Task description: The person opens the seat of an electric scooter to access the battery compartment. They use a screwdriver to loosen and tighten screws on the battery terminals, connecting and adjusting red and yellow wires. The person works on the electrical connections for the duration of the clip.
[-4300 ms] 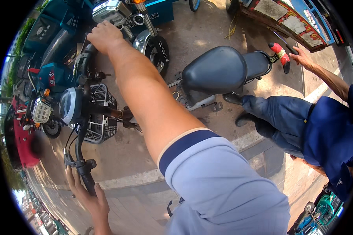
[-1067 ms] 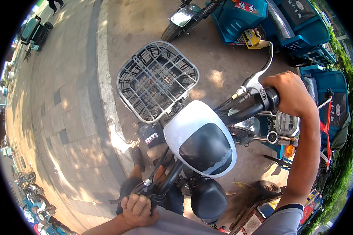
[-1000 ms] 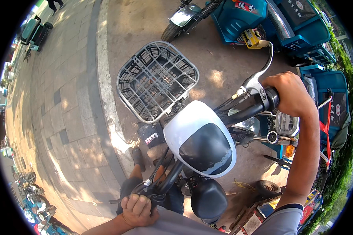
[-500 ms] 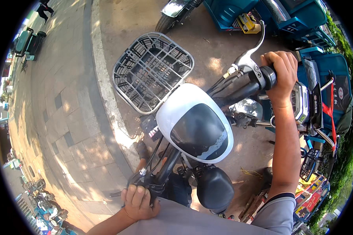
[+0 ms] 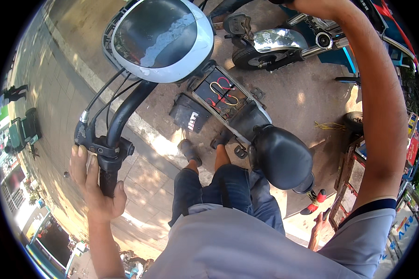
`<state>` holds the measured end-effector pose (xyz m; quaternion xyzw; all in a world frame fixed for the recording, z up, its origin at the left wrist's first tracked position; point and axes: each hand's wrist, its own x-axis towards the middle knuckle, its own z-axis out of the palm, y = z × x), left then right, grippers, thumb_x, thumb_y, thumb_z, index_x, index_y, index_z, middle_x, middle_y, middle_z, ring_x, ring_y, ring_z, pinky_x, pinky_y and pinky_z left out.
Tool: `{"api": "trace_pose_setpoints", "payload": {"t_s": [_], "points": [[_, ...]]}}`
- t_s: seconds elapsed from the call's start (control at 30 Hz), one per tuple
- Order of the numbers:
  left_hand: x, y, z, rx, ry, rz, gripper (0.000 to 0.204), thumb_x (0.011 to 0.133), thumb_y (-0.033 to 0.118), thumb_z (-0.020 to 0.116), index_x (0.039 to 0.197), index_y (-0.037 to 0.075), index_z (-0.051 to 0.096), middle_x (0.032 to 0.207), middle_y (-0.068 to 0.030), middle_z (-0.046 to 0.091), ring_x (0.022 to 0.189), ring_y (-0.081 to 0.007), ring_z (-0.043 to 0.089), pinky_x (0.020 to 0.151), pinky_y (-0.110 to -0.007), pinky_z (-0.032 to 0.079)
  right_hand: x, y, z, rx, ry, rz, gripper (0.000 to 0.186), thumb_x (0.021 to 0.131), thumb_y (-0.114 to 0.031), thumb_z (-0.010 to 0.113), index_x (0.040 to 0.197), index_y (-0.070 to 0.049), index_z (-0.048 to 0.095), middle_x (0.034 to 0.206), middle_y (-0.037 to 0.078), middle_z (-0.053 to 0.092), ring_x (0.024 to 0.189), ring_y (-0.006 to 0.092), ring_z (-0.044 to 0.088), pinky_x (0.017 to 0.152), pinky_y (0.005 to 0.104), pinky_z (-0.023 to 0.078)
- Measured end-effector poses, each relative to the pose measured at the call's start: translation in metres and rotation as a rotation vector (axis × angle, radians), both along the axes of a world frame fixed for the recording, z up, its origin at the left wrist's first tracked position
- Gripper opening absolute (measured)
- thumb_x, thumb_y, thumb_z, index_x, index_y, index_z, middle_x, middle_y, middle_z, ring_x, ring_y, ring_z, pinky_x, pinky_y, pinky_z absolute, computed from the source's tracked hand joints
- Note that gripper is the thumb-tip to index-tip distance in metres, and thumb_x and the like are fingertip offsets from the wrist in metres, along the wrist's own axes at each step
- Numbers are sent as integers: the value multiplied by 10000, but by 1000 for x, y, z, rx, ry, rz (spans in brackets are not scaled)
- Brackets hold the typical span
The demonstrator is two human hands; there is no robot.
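Tiled paving (image 5: 139, 181) and brown ground (image 5: 284, 102) are divided by a pale kerb strip (image 5: 135, 122), patched with sun and shade. On the brown ground, just past the strip's edge, an electric bike (image 5: 242, 118) is stood, its black handlebar (image 5: 135, 104) reached by both arms. Its left grip (image 5: 109, 182) is only loosely framed by the left hand (image 5: 100, 193): the fingers are stretched along one side, the thumb is held out on the other. At the opposite bar end the right hand (image 5: 316, 7) is placed, but its fingers are cropped, so how firmly it is closed cannot be told.

With so light a left hold, the bike could be tipped or its bar swung if weight were shifted. Snagging or shorting could be caused if metal were dropped among the exposed wires (image 5: 224, 96). A dark panel (image 5: 191, 114), laid flat near the shoes (image 5: 189, 153), could be trodden on by a step forward.

In the uncovered footboard compartment (image 5: 243, 93), dark battery-like blocks are packed, crossed by the red and yellow wires. The basket (image 5: 108, 44) is mostly hidden behind the white-rimmed display housing (image 5: 160, 37); its contents cannot be made out.
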<state>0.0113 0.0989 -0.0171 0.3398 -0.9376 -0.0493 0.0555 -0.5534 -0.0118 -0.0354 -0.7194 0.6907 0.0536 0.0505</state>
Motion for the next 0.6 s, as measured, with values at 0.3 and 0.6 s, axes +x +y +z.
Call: {"api": "trace_pose_setpoints", "payload": {"t_s": [0.3,0.6], "points": [[6,-27,4,21,53,-126,744,1008,294,638,1642,-5,389,1721,-323,313,1621,-511,281,1308,-628,195,41,159,-86,-861,-121,-163,416,876,-126,834,1266,-68,699,1183,154,716,1094,383,677,976,454,533],[-7,-38,2,12,92,-365,653,1033,195,577,1610,-38,379,1677,-316,373,1597,-514,321,1307,-647,231,244,466,-161,-734,-519,-1384,455,1004,-94,767,1419,32,629,1271,121,712,1098,182,674,967,338,544]]}}
